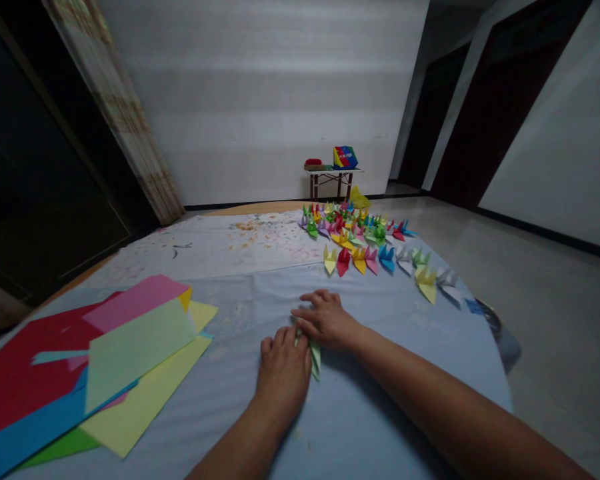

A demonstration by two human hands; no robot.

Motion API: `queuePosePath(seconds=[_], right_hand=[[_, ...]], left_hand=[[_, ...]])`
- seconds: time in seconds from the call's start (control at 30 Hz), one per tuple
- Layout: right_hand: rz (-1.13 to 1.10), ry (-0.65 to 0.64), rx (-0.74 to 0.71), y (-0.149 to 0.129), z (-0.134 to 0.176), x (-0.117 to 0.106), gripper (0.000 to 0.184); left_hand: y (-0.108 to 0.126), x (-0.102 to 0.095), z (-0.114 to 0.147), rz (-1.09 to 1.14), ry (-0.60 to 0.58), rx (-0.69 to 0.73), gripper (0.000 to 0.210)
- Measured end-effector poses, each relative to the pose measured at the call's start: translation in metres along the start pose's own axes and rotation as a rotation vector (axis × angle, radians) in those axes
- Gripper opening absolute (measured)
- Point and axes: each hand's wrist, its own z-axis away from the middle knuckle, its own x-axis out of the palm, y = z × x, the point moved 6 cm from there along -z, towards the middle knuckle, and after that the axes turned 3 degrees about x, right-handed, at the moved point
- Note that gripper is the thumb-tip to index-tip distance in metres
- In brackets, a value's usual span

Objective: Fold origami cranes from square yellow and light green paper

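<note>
A light green folded paper (316,362) lies on the blue-grey cloth in front of me, narrow and pointed at its near end. My left hand (283,368) presses down on its left side, fingers bent and close together. From the right, my right hand (329,320) reaches over the far end of the paper. Its thumb and forefinger are closed at the paper there, while its other fingers stretch out to the left. Both hands hide much of the paper, so its full shape cannot be made out.
Coloured paper sheets, with a pale green sheet (137,350) on top, overlap at the left. Folded paper cranes (359,260) stand in rows and a cluster at the far right. Beyond the round table are a small stand (333,173) and a curtain (125,113).
</note>
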Motion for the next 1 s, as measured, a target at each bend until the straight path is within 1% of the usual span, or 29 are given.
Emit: queuePosePath(seconds=[0.17, 0.33, 0.4, 0.5, 0.57, 0.63, 0.7, 0.77, 0.9, 1.0], right_hand=[[0.026, -0.042, 0.029, 0.004, -0.002, 0.01, 0.035], [0.022, -0.055, 0.062, 0.01, -0.007, 0.013, 0.035], [0.019, -0.035, 0.094, 0.014, -0.009, 0.011, 0.036], [-0.001, 0.046, 0.141, 0.019, -0.007, 0.003, 0.038], [-0.025, 0.059, 0.106, 0.018, -0.003, 0.0, 0.037], [-0.041, 0.016, 0.039, 0.013, 0.003, 0.002, 0.036], [-0.044, -0.038, 0.005, 0.01, 0.007, 0.005, 0.036], [-0.04, -0.062, 0.006, 0.009, 0.01, 0.008, 0.036], [-0.041, -0.054, 0.022, 0.011, 0.009, 0.01, 0.036], [-0.036, -0.06, 0.032, 0.012, 0.009, 0.011, 0.035]], left_hand=[[0.0, 0.001, -0.001, 0.012, -0.012, -0.011, 0.03], [0.0, 0.003, -0.001, 0.012, -0.023, -0.012, 0.032], [-0.001, 0.003, -0.001, 0.012, -0.016, -0.015, 0.034], [-0.001, 0.002, 0.0, 0.012, -0.011, -0.02, 0.036], [-0.001, 0.002, 0.001, 0.015, -0.005, -0.016, 0.035], [-0.001, 0.001, 0.001, 0.023, 0.003, -0.01, 0.035], [-0.002, 0.002, 0.0, 0.03, 0.005, -0.014, 0.036], [-0.002, 0.002, 0.0, 0.03, 0.0, -0.022, 0.038], [0.0, 0.002, 0.001, 0.005, -0.027, -0.025, 0.039], [0.004, 0.003, 0.004, -0.01, -0.075, -0.025, 0.041]])
